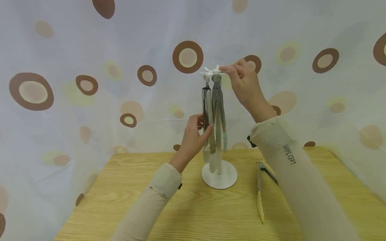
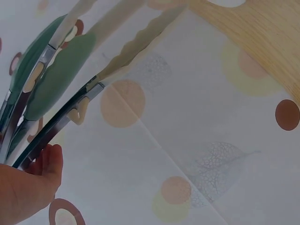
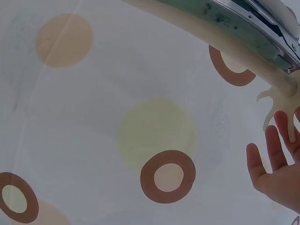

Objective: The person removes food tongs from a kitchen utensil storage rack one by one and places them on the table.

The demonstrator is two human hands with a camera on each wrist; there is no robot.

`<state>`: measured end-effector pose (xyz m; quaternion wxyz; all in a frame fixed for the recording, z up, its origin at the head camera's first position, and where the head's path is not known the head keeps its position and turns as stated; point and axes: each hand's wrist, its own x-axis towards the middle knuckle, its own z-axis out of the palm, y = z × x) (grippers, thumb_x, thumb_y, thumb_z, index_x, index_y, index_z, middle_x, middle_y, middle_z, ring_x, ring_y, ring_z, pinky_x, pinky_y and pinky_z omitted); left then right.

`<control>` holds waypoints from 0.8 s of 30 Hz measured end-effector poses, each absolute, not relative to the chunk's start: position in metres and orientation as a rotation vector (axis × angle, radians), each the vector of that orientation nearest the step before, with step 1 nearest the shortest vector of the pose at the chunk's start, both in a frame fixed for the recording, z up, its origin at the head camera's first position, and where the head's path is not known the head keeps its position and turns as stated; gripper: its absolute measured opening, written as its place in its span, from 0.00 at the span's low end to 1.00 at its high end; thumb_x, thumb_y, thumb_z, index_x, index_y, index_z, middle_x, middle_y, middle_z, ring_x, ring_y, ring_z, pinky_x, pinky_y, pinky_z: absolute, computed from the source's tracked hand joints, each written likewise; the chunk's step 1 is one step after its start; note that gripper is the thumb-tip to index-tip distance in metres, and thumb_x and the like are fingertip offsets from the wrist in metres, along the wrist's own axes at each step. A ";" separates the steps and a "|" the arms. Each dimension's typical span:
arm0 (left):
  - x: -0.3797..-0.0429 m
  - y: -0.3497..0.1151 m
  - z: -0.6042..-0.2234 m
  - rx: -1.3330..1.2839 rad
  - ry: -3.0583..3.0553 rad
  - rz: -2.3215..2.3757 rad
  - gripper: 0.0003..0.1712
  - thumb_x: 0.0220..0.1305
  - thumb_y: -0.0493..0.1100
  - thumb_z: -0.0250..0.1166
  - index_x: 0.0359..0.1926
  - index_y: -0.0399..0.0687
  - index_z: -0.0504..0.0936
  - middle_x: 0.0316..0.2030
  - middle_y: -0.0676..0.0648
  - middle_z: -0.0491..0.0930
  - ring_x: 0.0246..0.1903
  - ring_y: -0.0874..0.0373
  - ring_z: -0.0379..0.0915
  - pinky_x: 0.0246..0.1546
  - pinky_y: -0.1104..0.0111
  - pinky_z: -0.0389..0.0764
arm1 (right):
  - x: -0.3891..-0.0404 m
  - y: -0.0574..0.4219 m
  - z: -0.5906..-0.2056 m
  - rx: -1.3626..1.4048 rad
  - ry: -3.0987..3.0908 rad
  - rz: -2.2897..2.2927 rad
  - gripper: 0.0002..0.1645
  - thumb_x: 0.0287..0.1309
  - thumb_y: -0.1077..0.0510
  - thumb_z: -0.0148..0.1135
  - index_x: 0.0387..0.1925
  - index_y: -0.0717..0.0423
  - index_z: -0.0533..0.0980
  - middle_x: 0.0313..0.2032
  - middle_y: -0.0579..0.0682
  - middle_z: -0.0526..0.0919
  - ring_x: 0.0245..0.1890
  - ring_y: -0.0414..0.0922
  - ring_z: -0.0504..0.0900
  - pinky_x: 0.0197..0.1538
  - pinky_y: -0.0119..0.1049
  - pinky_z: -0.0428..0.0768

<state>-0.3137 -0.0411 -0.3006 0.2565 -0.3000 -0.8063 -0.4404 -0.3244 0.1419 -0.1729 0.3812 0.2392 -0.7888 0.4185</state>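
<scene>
While the left hand [image 1: 194, 135] curls its fingers round hanging tongs [image 1: 206, 103], the right hand [image 1: 247, 85] pinches the white stand [image 1: 224, 181] at its top.

Right hand [image 1: 246, 83] high, left hand [image 1: 195, 133] seemingly curled

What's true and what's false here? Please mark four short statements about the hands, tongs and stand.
1. The left hand holds beige-tipped silver metal tongs. True.
2. The right hand rests on the light-brown wooden table. False: it touches the hooked top of the white upright stand.
3. Yellow-tipped silver metal tongs lie on that table. True.
4. The stand's base is square. False: the base is round.
</scene>
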 end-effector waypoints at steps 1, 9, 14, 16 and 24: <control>-0.314 -0.041 -0.300 -0.811 -2.186 -1.198 0.24 0.68 0.43 0.59 0.58 0.32 0.67 0.49 0.38 0.70 0.44 0.49 0.70 0.49 0.60 0.76 | -0.324 0.142 -0.173 0.605 -2.015 1.070 0.24 0.71 0.53 0.42 0.49 0.56 0.83 0.37 0.53 0.74 0.39 0.37 0.57 0.42 0.37 0.61; -0.311 -0.039 -0.293 -0.771 -2.210 -1.233 0.24 0.65 0.43 0.59 0.57 0.33 0.67 0.44 0.40 0.71 0.41 0.50 0.71 0.46 0.65 0.77 | -0.322 0.139 -0.173 0.566 -2.036 1.130 0.24 0.71 0.52 0.41 0.51 0.55 0.82 0.38 0.51 0.73 0.39 0.39 0.61 0.42 0.36 0.63; -0.308 -0.039 -0.290 -0.745 -2.241 -1.254 0.23 0.64 0.44 0.60 0.55 0.35 0.68 0.41 0.41 0.72 0.38 0.51 0.71 0.42 0.65 0.76 | -0.320 0.139 -0.173 0.555 -2.048 1.150 0.25 0.71 0.52 0.40 0.51 0.55 0.82 0.39 0.50 0.73 0.40 0.40 0.63 0.43 0.36 0.64; -0.308 -0.039 -0.289 -0.740 -2.246 -1.260 0.22 0.64 0.44 0.60 0.54 0.36 0.69 0.39 0.42 0.72 0.37 0.52 0.70 0.40 0.65 0.75 | -0.319 0.139 -0.172 0.551 -2.058 1.153 0.25 0.71 0.51 0.40 0.52 0.54 0.81 0.39 0.51 0.73 0.40 0.41 0.63 0.43 0.37 0.64; -0.304 -0.040 -0.287 -0.743 -2.256 -1.259 0.19 0.63 0.44 0.61 0.50 0.38 0.70 0.35 0.44 0.71 0.33 0.53 0.66 0.34 0.66 0.70 | -0.320 0.139 -0.172 0.540 -2.067 1.153 0.25 0.71 0.51 0.40 0.52 0.53 0.81 0.41 0.52 0.74 0.41 0.42 0.64 0.44 0.37 0.65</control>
